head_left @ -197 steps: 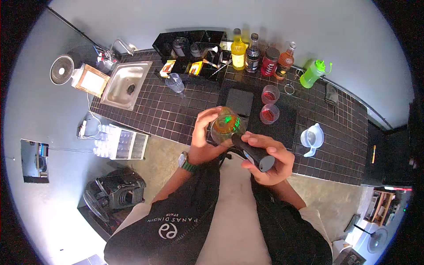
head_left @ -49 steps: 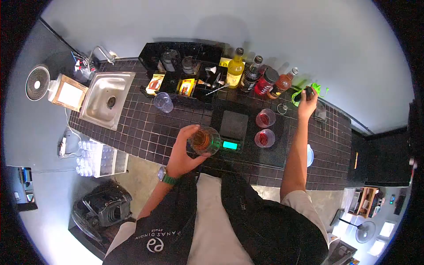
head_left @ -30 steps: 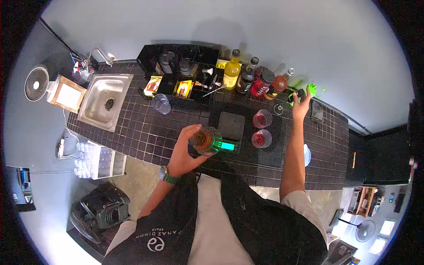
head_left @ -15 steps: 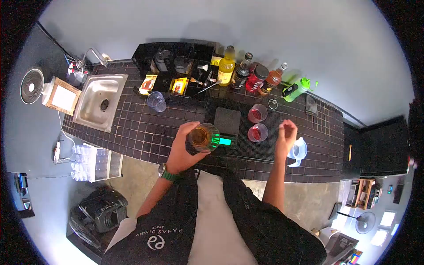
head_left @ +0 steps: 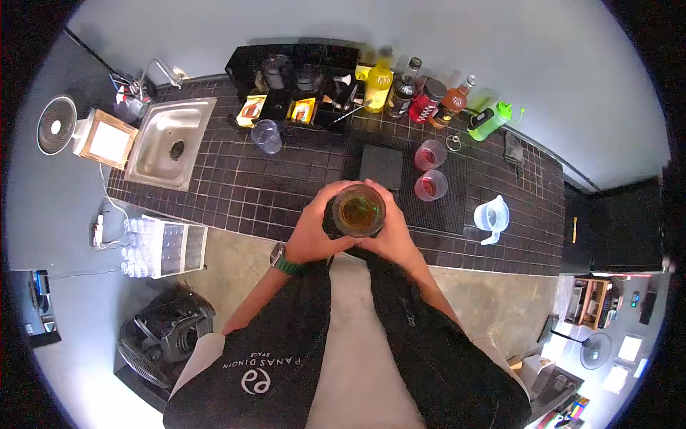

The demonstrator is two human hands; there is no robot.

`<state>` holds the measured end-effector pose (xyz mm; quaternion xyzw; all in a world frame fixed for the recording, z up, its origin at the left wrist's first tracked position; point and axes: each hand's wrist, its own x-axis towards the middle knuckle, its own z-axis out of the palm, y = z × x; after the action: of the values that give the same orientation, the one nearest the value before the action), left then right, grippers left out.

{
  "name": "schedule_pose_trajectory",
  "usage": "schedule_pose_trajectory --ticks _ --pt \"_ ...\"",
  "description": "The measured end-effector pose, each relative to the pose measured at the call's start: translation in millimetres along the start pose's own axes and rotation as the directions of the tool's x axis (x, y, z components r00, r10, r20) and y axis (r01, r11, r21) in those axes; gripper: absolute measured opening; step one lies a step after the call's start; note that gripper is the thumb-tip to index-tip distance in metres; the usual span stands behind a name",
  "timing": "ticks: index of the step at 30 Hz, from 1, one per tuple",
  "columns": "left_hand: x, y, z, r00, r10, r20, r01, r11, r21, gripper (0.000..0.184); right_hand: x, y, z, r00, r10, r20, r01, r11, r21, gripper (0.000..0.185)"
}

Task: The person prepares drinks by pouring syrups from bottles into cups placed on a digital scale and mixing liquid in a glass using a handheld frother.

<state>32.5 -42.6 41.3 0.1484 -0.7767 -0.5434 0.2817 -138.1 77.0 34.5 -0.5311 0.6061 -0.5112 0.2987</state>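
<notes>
A clear glass vessel point(head_left: 359, 209) with amber-brown liquid inside is held close in front of my body, over the counter's front edge. My left hand point(head_left: 314, 227) wraps round its left side, and my right hand point(head_left: 391, 227) closes round the right side. Just beyond it lies a black digital scale point(head_left: 381, 166), its display hidden behind the vessel and hands. To the right of the scale stand two clear cups, a rear one point(head_left: 430, 154) and a front one point(head_left: 431, 186), each with a little red liquid at the bottom.
A clear jug point(head_left: 491, 217) stands at the right. Along the wall are a yellow bottle point(head_left: 378, 89), several other bottles and a green squeeze bottle point(head_left: 493, 121). A black organizer point(head_left: 286, 132), an upright clear cup point(head_left: 266, 136) and a steel sink point(head_left: 161, 154) are to the left.
My right hand has come in from the right and joined my left on the glass vessel. The vessel has moved slightly right, toward my body's middle. The head view has shifted a little.
</notes>
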Motion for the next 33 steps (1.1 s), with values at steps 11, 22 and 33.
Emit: schedule_pose_trajectory --ticks 11,22,33 --pt "-42 -20 -12 0.961 0.011 -0.277 -0.025 0.999 -0.046 0.065 -12 1 4 0.997 0.038 -0.074 -0.044 0.996 -0.074 0.103" --pt "-43 -22 -10 0.912 -0.059 -0.405 -0.017 0.983 -0.18 0.047 -21 7 -6 0.998 -0.04 -0.051 0.035 0.995 -0.091 0.105" --pt "-26 -22 13 0.928 -0.085 -0.363 0.011 0.98 -0.201 0.043 -31 12 -31 0.999 0.012 -0.048 -0.015 0.998 -0.056 0.107"
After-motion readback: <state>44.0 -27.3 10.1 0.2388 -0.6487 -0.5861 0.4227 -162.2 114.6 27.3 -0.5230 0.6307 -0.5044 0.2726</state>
